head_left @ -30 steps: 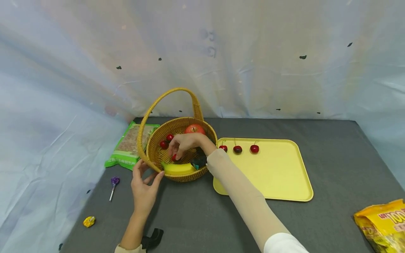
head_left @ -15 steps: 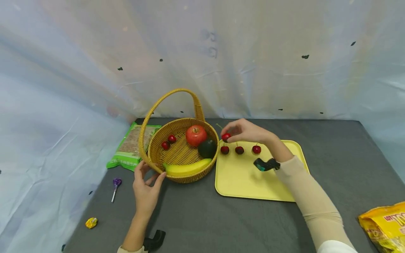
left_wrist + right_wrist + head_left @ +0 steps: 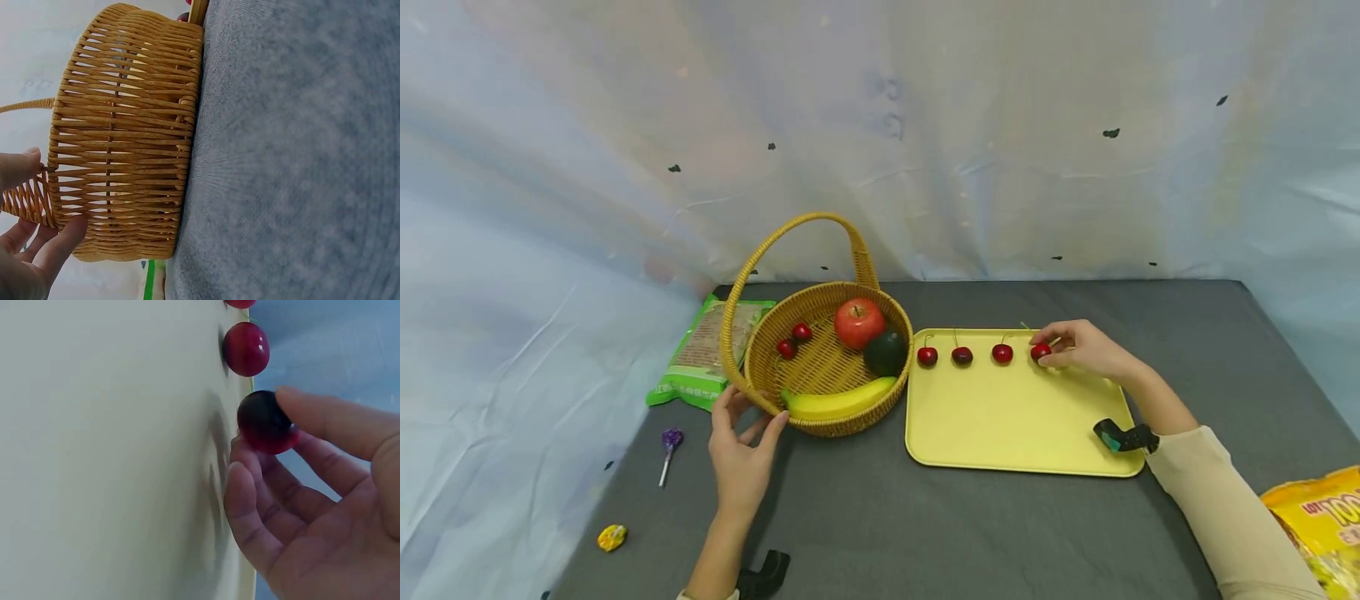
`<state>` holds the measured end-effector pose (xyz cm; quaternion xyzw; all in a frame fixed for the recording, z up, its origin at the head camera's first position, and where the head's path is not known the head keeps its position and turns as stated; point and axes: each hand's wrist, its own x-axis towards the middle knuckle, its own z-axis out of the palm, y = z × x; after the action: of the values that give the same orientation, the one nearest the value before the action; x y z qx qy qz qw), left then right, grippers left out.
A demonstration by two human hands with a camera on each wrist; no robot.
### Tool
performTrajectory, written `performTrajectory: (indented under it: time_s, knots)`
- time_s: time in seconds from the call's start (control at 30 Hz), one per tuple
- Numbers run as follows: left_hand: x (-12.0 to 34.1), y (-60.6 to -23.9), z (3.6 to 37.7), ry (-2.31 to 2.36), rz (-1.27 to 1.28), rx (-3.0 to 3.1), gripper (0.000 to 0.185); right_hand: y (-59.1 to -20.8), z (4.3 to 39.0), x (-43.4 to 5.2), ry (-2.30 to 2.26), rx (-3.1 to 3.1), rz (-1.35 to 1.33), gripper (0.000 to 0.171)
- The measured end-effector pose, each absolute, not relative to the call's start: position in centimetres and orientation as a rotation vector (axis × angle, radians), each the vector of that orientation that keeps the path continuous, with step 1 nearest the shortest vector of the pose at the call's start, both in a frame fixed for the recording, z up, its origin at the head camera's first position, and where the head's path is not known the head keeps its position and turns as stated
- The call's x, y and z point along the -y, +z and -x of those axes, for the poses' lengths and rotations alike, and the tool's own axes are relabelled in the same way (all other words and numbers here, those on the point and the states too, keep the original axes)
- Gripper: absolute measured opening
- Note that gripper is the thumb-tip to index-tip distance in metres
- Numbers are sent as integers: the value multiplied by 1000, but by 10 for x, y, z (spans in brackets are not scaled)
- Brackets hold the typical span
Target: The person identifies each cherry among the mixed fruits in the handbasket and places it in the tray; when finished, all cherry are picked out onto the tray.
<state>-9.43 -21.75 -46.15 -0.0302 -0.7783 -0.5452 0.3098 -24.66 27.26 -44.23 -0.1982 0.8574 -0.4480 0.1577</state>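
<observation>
My right hand (image 3: 1086,348) pinches a dark red cherry (image 3: 267,422) between thumb and fingers, just over the far edge of the yellow tray (image 3: 1000,425). To its left, three cherries with stems lie in a row on the tray; the nearest is this cherry (image 3: 1002,353). My left hand (image 3: 743,454) grips the wicker basket (image 3: 125,144) at its near left rim, where the handle joins. Inside the basket are a red apple (image 3: 859,323), a dark green round fruit (image 3: 886,353), a banana (image 3: 838,403) and two cherries (image 3: 794,340).
A green-edged packet (image 3: 707,350) lies behind the basket's left side. On the left of the grey table (image 3: 880,517) are a purple lollipop (image 3: 671,446) and a yellow wrapped candy (image 3: 612,537). A yellow candy bag (image 3: 1322,521) sits at the right edge.
My right hand has lifted a cherry out of the basket and carried it right, past the three cherries, to the tray's far right part. My left hand stays on the basket.
</observation>
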Motion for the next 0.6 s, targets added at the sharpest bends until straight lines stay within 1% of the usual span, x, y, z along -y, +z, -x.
performTrajectory:
  time_s: [0.13, 0.6]
  knots:
    - [218, -462, 94, -1424, 88, 2066, 70, -448, 244, -273, -1286, -2472, 511, 33]
    - [218, -461, 94, -1434, 121, 2041, 69, -453, 238, -266, -1239, -2575, 510, 32]
